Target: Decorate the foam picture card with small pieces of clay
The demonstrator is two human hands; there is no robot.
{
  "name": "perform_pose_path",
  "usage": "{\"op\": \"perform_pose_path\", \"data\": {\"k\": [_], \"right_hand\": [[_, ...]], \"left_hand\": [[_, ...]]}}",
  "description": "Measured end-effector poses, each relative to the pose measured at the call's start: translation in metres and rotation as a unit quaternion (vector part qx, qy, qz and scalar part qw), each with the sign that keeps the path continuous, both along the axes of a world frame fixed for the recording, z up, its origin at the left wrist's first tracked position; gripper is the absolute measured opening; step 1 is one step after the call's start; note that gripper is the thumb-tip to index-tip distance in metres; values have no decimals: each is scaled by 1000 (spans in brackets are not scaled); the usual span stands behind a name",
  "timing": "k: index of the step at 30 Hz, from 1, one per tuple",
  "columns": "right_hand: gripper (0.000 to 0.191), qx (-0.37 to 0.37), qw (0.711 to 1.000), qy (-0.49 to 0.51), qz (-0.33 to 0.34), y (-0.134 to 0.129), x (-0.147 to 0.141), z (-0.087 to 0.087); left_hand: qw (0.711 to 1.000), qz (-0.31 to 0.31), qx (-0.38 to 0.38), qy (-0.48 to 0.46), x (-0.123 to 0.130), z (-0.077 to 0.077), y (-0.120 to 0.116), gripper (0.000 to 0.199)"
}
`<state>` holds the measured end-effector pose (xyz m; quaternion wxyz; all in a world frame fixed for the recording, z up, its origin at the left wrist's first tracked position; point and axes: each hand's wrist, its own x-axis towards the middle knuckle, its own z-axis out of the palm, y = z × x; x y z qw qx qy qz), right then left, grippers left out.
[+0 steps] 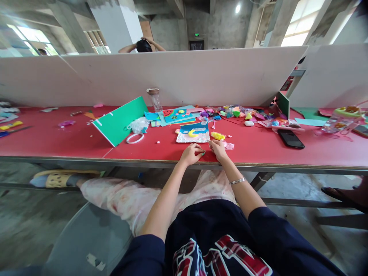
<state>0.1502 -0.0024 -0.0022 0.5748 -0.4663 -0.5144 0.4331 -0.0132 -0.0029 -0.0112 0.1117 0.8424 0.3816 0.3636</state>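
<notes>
The left hand (pixel 192 154) is near the front edge of the red surface (pixel 146 154), with its thumb and first finger almost together. A tiny green spot shows at the tips (it could be a bit of clay or just a painted nail, I cannot tell). The right hand (pixel 219 150) is just beside it with its fingers bent in, and I cannot see if it has hold of anything.

The picture card (pixel 201 126) lies just past both hands. It is blue at the top and white and bumpy at the bottom, with a yellow crescent (pixel 193 133) in the middle. A yellow packet (pixel 218 136) is to its right, and a pink wrapper (pixel 229 146) lies next to the right hand.

The card is so close that a knuckle could rub the white part and squash it, if it is soft. If the right hand slides forward, it could push the packet into the card. A tiny bit that gets dropped could roll off the edge, because the hands are so near it.
</notes>
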Motion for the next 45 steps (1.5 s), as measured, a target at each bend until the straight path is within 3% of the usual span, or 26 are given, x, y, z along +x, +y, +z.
{"op": "perform_pose_path", "data": {"k": [6,14,28,41,45], "right_hand": [[37,3,1000,-7,0,-1,0,0],[35,-8,1000,-27,-6,-6,-1,7],[33,-1,999,-37,-13,-6,-1,6],[34,-1,999,-38,-7,-8,-1,7],[35,-7,1000,7,7,-8,-2,7]], "left_hand": [[999,-16,-16,-23,-3,7,-6,31],[996,-26,-73,-49,-6,14,-25,42],[999,9,-6,50,-1,13,-35,37],[998,13,-4,60,1,13,-34,43],[999,9,0,52,1,14,-34,43]]}}
